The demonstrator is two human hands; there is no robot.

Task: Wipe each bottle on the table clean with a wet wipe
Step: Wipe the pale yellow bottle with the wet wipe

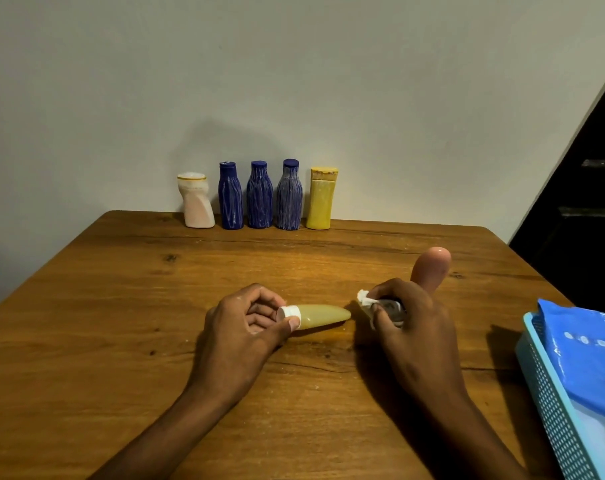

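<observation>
Left hand (247, 322) pinches the white cap of a small yellowish bottle (320, 316) lying on its side mid-counter, thumb on the cap, other fingers curled behind it; the bottle's tapered end points right, toward the other hand. Right hand (406, 318) is clenched round a crumpled white wet wipe (365, 304) plus a pink bottle (431, 268). The pink rounded end sticks up past the knuckles; a dark bit shows under the fingers, can't tell what. The wipe pokes out on the hand's left side, just beside the tip of the yellowish bottle; touching or not, can't tell.

At the back edge of the wooden counter (121, 306), against the wall, 5 bottles stand upright in a row, L to R: white-pink bottle (198, 200), 3 blue bottles w/ pale streaks (230, 195) (259, 195) (289, 195), yellow bottle (322, 198). All well apart from both hands, nothing between them and the hands.

Far right, at the counter's edge: light blue mesh basket (550, 403) w/ a blue wipes pack (578, 344) in it, near the right forearm.
</observation>
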